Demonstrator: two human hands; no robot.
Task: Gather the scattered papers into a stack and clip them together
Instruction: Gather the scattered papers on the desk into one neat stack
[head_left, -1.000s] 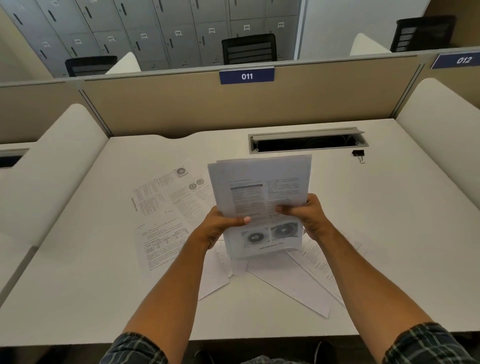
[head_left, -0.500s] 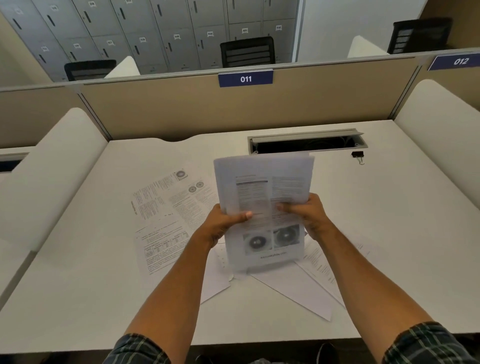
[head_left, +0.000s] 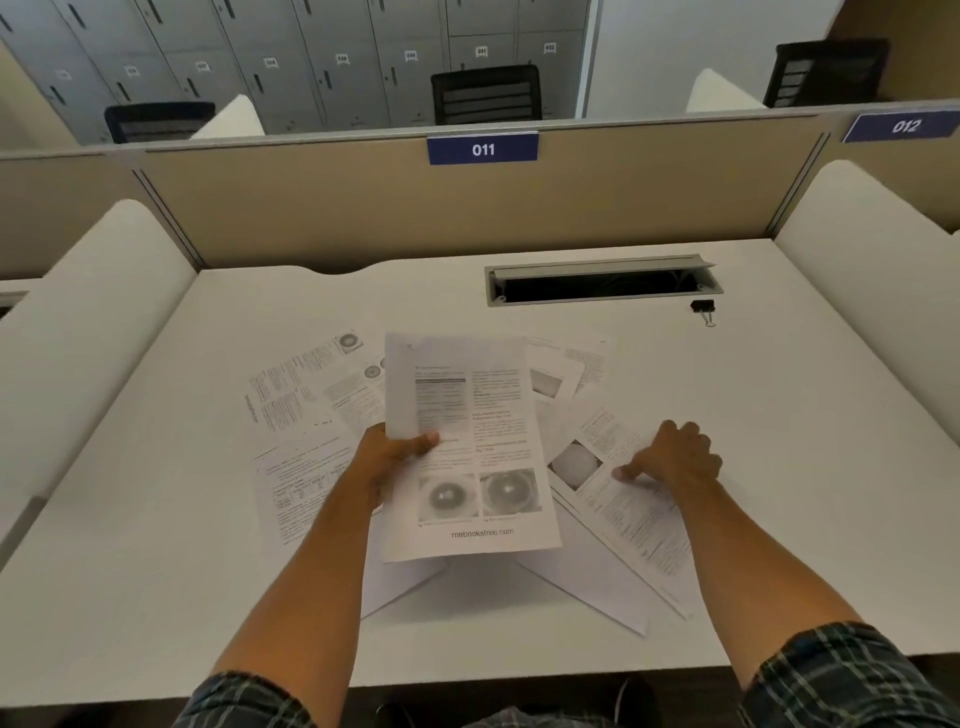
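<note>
- Bare desk (head_left: 779, 467) is lying open from 1 to 4 o'clock of the right hand (head_left: 675, 457), up to the binder clip (head_left: 702, 307).
- Loose papers (head_left: 306, 415) are covering the desk at 9 to 11 o'clock.
- The cable slot (head_left: 597, 285) is gaping at 12 o'clock, with the divider panel (head_left: 337, 208) walling off everything beyond.

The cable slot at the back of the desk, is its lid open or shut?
Open. The cable slot shows a dark gap, with its grey lid tilted up along the far edge. The binder clip lies just right of it.
</note>
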